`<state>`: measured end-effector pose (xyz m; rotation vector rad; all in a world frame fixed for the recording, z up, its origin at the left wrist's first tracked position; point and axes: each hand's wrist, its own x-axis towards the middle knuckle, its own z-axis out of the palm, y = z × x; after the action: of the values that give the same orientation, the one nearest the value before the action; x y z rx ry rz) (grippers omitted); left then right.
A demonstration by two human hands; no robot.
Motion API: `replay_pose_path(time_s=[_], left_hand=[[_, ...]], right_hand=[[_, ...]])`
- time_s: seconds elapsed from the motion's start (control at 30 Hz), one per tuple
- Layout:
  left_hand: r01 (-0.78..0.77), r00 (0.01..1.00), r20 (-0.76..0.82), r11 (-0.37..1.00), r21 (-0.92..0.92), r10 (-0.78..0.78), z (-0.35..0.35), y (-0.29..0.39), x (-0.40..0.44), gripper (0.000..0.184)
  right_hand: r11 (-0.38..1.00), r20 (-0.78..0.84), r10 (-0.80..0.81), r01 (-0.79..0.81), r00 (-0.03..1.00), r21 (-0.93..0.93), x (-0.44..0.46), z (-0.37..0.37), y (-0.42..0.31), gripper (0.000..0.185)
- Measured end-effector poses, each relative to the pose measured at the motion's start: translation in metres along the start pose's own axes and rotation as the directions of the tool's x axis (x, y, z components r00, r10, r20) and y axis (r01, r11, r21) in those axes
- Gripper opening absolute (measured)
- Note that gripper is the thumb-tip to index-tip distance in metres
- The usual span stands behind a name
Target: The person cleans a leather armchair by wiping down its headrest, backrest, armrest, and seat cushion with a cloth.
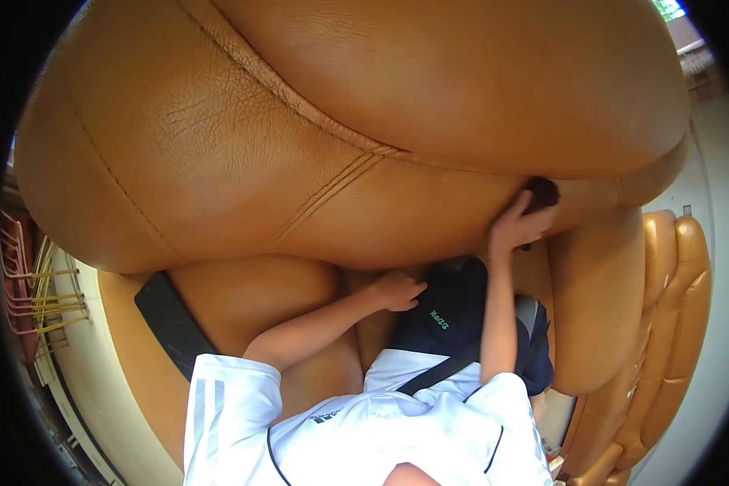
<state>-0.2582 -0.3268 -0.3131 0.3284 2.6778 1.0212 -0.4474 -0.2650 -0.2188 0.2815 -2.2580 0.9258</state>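
Note:
A large tan leather sofa (300, 162) with stitched seams fills most of the view. My right hand (517, 228) is closed around a dark brown, rounded brush-like thing (543, 194), pressed to the leather just under a long seam. Its exact kind is hard to make out. My left hand (401, 292) is curled, with its fingers bent inward, beside the dark navy cloth (454, 304) over my lap. Whether anything is inside those fingers is hidden.
On the lower leather at left lies a black flat panel (174, 324). Pink and yellow metal frames (44, 300) stand on the pale floor (117, 364) at far left. Another tan padded leather seat (664, 324) is at the right. A dark strap (441, 371) crosses my white shirt.

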Motion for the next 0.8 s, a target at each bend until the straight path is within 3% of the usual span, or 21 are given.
replay_pose_path(time_s=[0.1,0.13,0.2,0.23,0.3,0.37,0.4,0.47,0.53,0.57,0.7,0.73,0.77,0.8], left_hand=[[0.054,0.992,0.11,0.997,0.061,-0.06,-0.006,0.002,0.002,0.032],[-0.096,0.988,-0.14,0.981,-0.171,0.072,0.011,-0.008,0.004,0.033],[-0.136,0.979,-0.178,0.973,-0.186,0.103,0.049,-0.034,0.009,0.035],[-0.013,1.0,0.023,0.999,0.033,0.012,0.049,-0.043,0.012,0.037],[0.04,0.997,0.066,0.999,-0.015,-0.039,-0.014,0.008,-0.005,0.041],[0.053,0.992,0.115,0.998,-0.04,-0.048,-0.026,0.011,-0.006,0.043],[0.067,0.989,0.136,0.996,-0.059,-0.059,-0.023,0.013,-0.006,0.044],[-0.006,1.0,0.024,0.998,-0.065,0.007,0.003,-0.006,-0.006,0.045],[0.05,0.982,0.187,0.998,-0.038,-0.042,-0.004,-0.009,-0.002,0.044],[0.021,0.989,0.15,1.0,-0.005,-0.02,-0.006,-0.016,-0.008,0.044],[-0.135,0.991,-0.011,0.991,0.006,0.135,0.019,-0.023,-0.015,0.042],[0.01,0.986,0.164,1.0,0.021,-0.014,0.01,-0.019,-0.012,0.039],[0.137,0.967,0.214,0.99,0.005,-0.135,0.001,-0.008,-0.011,0.039],[0.116,0.971,0.209,0.993,0.02,-0.118,0.008,-0.008,-0.012,0.039]], right_hand=[[0.982,0.129,-0.156,0.14,0.979,0.124,-0.053,-0.014,-0.075,0.064],[0.953,0.188,-0.274,0.24,0.943,0.185,-0.07,-0.017,-0.097,0.063],[0.873,0.172,-0.415,0.338,0.893,0.351,-0.091,-0.025,-0.152,0.057],[0.834,0.153,-0.469,0.379,0.87,0.401,-0.097,-0.028,-0.176,0.062],[0.689,0.057,-0.554,0.42,0.83,0.59,-0.108,-0.042,-0.214,0.067],[0.566,-0.105,-0.616,0.531,0.781,0.63,-0.125,-0.046,-0.232,0.061],[0.529,-0.144,-0.646,0.576,0.75,0.624,-0.125,-0.047,-0.231,0.056],[0.48,-0.164,-0.708,0.639,0.687,0.6,-0.123,-0.049,-0.22,0.047],[0.448,-0.189,-0.764,0.718,0.617,0.532,-0.111,-0.045,-0.201,0.045],[0.431,-0.189,-0.8,0.764,0.569,0.48,-0.107,-0.045,-0.184,0.046],[0.483,-0.058,-0.837,0.785,0.544,0.388,-0.075,-0.039,-0.103,0.046],[0.482,0.0,-0.856,0.798,0.517,0.361,-0.06,-0.029,-0.081,0.047],[0.443,-0.013,-0.878,0.824,0.478,0.352,-0.039,-0.022,-0.054,0.052],[0.352,-0.037,-0.923,0.88,0.383,0.32,-0.017,-0.023,-0.023,0.058]])
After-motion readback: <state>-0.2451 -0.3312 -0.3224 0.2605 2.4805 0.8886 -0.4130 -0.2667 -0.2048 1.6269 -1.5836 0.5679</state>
